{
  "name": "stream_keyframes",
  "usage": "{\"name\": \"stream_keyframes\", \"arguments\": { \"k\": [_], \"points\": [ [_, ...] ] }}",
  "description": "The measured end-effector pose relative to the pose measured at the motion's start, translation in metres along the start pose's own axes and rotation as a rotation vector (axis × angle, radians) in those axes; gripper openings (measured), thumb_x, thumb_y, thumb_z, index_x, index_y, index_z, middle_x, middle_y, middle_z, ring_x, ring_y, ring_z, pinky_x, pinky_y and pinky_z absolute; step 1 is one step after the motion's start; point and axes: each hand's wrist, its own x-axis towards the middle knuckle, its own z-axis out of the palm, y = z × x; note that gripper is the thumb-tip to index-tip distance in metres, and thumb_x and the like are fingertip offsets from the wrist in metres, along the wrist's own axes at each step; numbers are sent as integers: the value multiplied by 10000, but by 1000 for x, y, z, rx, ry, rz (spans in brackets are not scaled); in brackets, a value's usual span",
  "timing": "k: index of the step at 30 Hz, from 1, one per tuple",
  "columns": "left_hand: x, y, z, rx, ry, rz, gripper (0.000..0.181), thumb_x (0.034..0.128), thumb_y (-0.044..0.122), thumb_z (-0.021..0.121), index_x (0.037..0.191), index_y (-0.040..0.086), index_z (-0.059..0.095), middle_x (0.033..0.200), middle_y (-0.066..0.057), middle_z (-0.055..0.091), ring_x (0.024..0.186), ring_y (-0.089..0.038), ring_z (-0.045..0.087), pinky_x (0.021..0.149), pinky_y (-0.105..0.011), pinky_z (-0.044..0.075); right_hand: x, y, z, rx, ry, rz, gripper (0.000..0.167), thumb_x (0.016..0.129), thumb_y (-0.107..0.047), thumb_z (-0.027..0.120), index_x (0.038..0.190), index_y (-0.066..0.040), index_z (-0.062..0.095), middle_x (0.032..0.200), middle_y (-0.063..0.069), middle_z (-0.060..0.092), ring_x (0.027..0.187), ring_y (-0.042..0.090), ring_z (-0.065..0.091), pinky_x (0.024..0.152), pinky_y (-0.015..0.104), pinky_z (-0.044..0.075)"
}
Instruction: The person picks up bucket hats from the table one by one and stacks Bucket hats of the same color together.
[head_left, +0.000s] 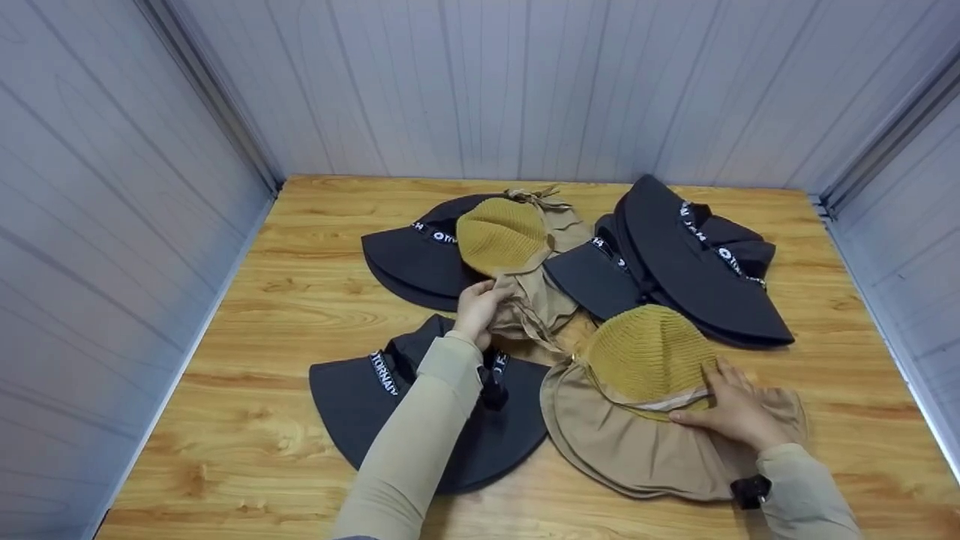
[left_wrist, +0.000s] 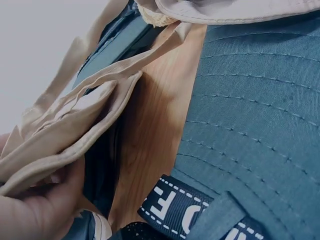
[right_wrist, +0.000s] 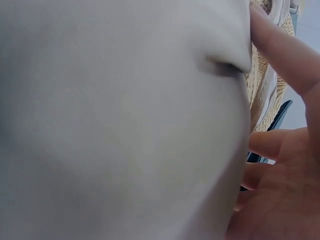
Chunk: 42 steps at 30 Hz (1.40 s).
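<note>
Two sun hats with ribbed yellow crowns and beige brims lie on the table. In the head view my left hand (head_left: 480,309) holds the brim edge of the far beige hat (head_left: 501,236); the left wrist view shows the beige brim (left_wrist: 75,135) pinched between thumb and fingers, with a fabric tie running off it. My right hand (head_left: 735,409) rests on the near beige hat (head_left: 649,356), its fingers spread at the crown's right side and the thumb along the crown's lower edge. Pale brim fabric (right_wrist: 125,120) fills most of the right wrist view and hides some fingertips.
A dark bucket hat (head_left: 510,442) with a lettered band lies under my left forearm. Another dark hat (head_left: 405,255) sits partly beneath the far beige hat. More dark hats (head_left: 697,277) overlap at the back right. Pale panel walls (head_left: 480,90) enclose the wooden table (head_left: 247,420).
</note>
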Motion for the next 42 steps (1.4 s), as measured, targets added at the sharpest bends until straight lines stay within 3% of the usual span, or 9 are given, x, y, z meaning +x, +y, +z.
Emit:
{"name": "stream_keyframes", "arguments": {
  "k": [4, 10, 17, 19, 22, 28, 32, 37, 42],
  "points": [
    [-2, 2, -1, -39, -21, 23, 543, 956, 59, 583, 1477, 36, 431, 1431, -173, 517, 1242, -299, 555, 1027, -360, 483, -1, -4, -8, -41, -20, -5, 1141, 769, -517, 800, 1474, 177, 233, 1522, 454, 76, 1361, 666, 90, 1063, 795, 124],
    [-4, 4, -2, -25, -64, 50, 533, 981, 40, 531, 1499, 96, 419, 1429, -160, 523, 1189, -280, 583, 953, -328, 506, 3, -16, -37, 19, -131, 9, 1037, 842, -445, 762, 1429, 238, 248, 1471, 483, 196, 1340, 638, 234, 1087, 712, 267],
    [-4, 3, -3, -50, -68, 73, 525, 1001, 47, 508, 1512, 94, 394, 1444, -164, 520, 1164, -271, 607, 897, -291, 517, 18, -66, -74, 3, -134, -33, 930, 903, -493, 677, 1469, 145, 306, 1461, 389, 370, 1319, 558, 384, 1055, 646, 387],
    [-5, 3, -3, -64, -66, 80, 525, 999, 40, 512, 1509, 80, 393, 1430, -175, 529, 1142, -262, 616, 880, -280, 521, 24, -82, -75, 76, -129, -63, 872, 922, -493, 653, 1478, 102, 339, 1478, 339, 397, 1347, 525, 382, 1079, 629, 379],
    [-6, 5, -2, -82, -62, 74, 534, 993, 27, 521, 1508, 65, 387, 1418, -187, 534, 1142, -268, 614, 897, -291, 523, 36, -101, -66, 294, -136, -80, 769, 957, -409, 639, 1478, 82, 357, 1458, 307, 449, 1329, 457, 458, 1090, 551, 421],
    [-8, 6, -3, -98, -62, 30, 563, 993, 26, 502, 1531, 76, 345, 1467, -167, 485, 1199, -294, 583, 948, -344, 517, 65, -117, -36, 671, -172, -54, 676, 1002, -305, 587, 1458, 124, 330, 1423, 328, 463, 1093, 273, 667, 976, 353, 547],
    [-8, 4, -5, -109, -71, 0, 565, 993, 25, 477, 1536, 85, 337, 1430, -170, 517, 1031, -229, 625, 823, -315, 538, 81, -116, -21, 890, -192, 4, 639, 1011, -289, 576, 1420, 139, 337, 1250, 250, 614, 919, 170, 715, 881, 282, 582],
    [-8, 3, -9, -167, -89, -21, 557, 981, 12, 462, 1524, 72, 352, 1279, -176, 590, 856, -174, 623, 722, -304, 547, 96, -119, -4, 1105, -264, 73, 559, 1026, -261, 547, 1378, 125, 347, 1012, 121, 700, 876, 199, 730, 866, 297, 591],
    [-9, 5, -13, -222, -97, -24, 558, 971, 1, 470, 1514, 55, 357, 1152, -130, 602, 819, -168, 622, 688, -296, 549, 108, -130, 10, 1226, -292, 130, 551, 1051, -257, 477, 1428, 86, 265, 1297, 295, 527, 878, 187, 717, 862, 268, 586]
  ]
}}
